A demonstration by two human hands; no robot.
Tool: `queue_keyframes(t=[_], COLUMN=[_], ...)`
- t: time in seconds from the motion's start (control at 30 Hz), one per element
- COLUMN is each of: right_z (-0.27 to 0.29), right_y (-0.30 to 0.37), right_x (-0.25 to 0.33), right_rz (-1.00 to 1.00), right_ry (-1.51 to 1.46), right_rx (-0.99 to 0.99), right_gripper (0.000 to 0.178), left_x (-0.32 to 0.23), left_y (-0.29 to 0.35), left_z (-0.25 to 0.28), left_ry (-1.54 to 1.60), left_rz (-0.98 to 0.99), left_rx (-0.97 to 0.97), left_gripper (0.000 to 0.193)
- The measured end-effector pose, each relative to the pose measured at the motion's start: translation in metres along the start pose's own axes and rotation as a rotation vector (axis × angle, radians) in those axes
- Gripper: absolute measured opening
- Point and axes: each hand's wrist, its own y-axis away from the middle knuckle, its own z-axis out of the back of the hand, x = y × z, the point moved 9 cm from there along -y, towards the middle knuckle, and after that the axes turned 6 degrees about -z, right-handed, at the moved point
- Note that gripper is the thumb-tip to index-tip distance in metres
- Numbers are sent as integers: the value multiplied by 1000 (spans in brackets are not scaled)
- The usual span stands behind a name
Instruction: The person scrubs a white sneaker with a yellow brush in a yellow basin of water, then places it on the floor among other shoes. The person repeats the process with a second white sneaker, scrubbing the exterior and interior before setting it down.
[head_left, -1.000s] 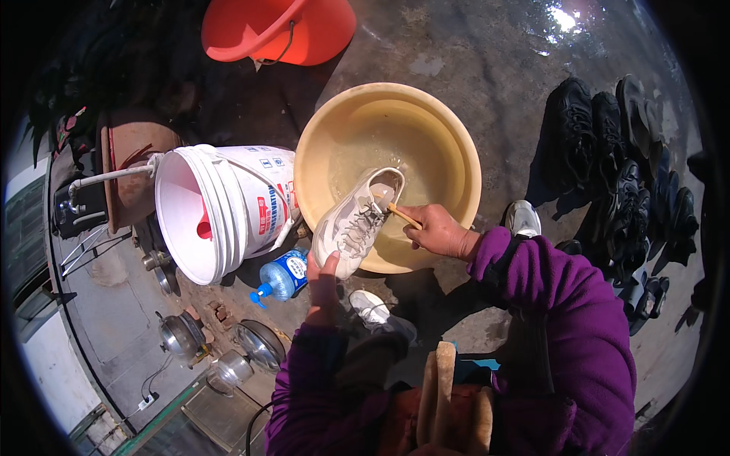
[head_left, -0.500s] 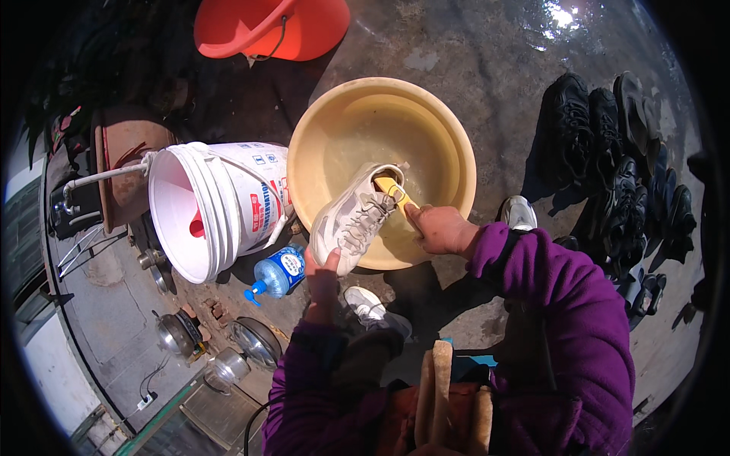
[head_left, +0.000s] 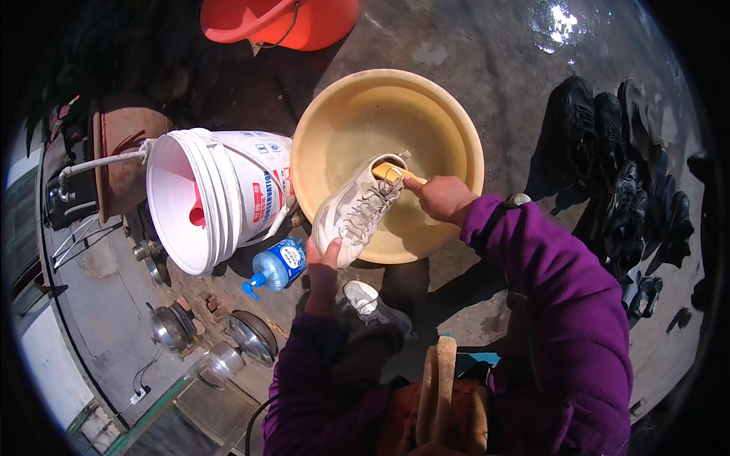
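My left hand (head_left: 325, 264) is closed around the toe of a beige and white lace-up sneaker (head_left: 357, 210), holding it tilted over the near side of a yellow plastic basin (head_left: 303, 142). Murky water lies in the basin. In my right hand (head_left: 442, 197) is the handle of a yellow brush (head_left: 389, 172); its far end goes into the sneaker's opening, where the bristles are hidden. A blue pump bottle (head_left: 278, 265) lies on its side just left of my left hand.
Left of the basin a white bucket (head_left: 215, 201) lies tipped over with something red inside. Beyond stands a red bucket (head_left: 319, 23). Several dark shoes (head_left: 576, 125) line the ground at right. Metal pots (head_left: 172, 328) sit at lower left.
The brush has gone deeper into the sneaker, and my right hand has moved up and closer to its opening. The sneaker has shifted slightly right and away from me, still in my left hand.
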Motion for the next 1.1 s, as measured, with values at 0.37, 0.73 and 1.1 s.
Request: queue_keyframes(t=[0.37,0.73,1.1], right_z=[13,-21,60], right_y=[21,41,44], right_x=[-5,-5,-22], right_rz=[22,-209,41], right_ry=[-138,-918,-280], right_rx=[-88,523,31], right_gripper=[34,37,49], left_x=[-19,-6,-59], left_y=[11,11,9], left_z=[-12,-6,-3], left_ry=[-291,-384,-706], left_rz=[-236,-224,-490], left_rx=[27,-30,-97], left_gripper=[58,60,67])
